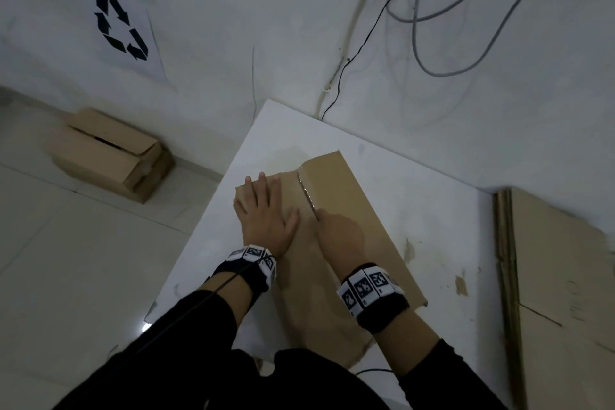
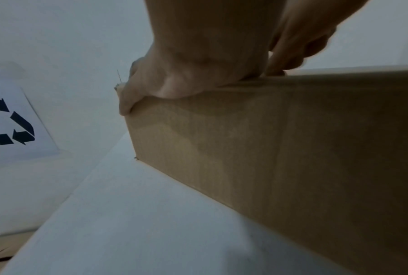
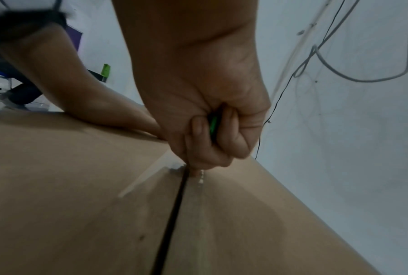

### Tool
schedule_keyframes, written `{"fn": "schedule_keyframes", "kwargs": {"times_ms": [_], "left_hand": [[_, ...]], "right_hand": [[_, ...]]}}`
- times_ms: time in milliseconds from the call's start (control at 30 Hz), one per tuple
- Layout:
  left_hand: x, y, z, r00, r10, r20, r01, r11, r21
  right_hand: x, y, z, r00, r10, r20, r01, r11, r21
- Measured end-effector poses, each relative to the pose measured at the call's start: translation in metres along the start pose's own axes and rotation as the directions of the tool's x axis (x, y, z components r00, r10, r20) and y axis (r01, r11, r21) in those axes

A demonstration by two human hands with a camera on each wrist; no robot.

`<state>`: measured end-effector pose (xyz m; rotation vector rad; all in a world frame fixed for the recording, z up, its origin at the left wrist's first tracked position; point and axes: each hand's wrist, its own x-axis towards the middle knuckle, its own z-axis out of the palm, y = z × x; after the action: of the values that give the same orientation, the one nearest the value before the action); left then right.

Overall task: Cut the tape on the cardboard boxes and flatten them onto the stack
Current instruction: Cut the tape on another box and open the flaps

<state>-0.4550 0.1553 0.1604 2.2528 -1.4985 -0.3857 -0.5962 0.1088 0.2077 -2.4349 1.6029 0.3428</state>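
A brown cardboard box [image 1: 346, 210] lies on the white table [image 1: 432, 203]. Clear tape [image 1: 306, 190] runs along its centre seam. My left hand [image 1: 266, 210] presses flat on the top left flap with fingers spread; the left wrist view shows this left hand [image 2: 186, 70] bearing down at the box [image 2: 292, 148] edge. My right hand [image 1: 339, 233] is fisted at the seam, and in the right wrist view the right hand [image 3: 210, 130] grips a green-handled cutter [image 3: 213, 124]. Its tip meets the tape, with a dark open slit [image 3: 172, 214] behind it. The blade itself is hidden.
A stack of flattened cardboard [image 1: 559, 276] lies at the table's right. Another box [image 1: 106, 153] sits on the floor by the wall at the left, below a recycling sign [image 1: 121, 25]. Loose cables [image 1: 416, 27] hang on the wall behind the table.
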Motion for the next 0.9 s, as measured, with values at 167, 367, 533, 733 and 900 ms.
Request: {"fn": "schedule_keyframes", "kwargs": {"times_ms": [167,367,533,733,900], "left_hand": [[-0.002,0.002,0.001,1.000,-0.016,0.009,0.016,1.000,0.021],[-0.003,0.004,0.000,0.998,-0.045,0.033,0.044,0.999,0.030],[-0.002,0.005,-0.001,0.998,-0.051,0.047,0.049,0.998,0.040],[-0.002,0.004,0.001,0.998,-0.048,0.038,0.045,0.997,0.070],[0.000,0.003,0.001,0.997,-0.054,0.055,0.048,0.993,0.104]], "right_hand": [[-0.029,0.015,0.009,0.997,-0.002,0.081,0.012,0.993,-0.116],[-0.071,0.040,0.017,0.999,-0.026,0.037,0.030,0.994,-0.104],[-0.122,0.055,0.024,0.998,-0.053,-0.027,0.050,0.995,-0.086],[-0.177,0.068,0.034,0.991,0.128,-0.034,-0.131,0.989,-0.075],[-0.210,0.082,0.047,0.979,0.124,-0.163,-0.137,0.988,-0.071]]}}
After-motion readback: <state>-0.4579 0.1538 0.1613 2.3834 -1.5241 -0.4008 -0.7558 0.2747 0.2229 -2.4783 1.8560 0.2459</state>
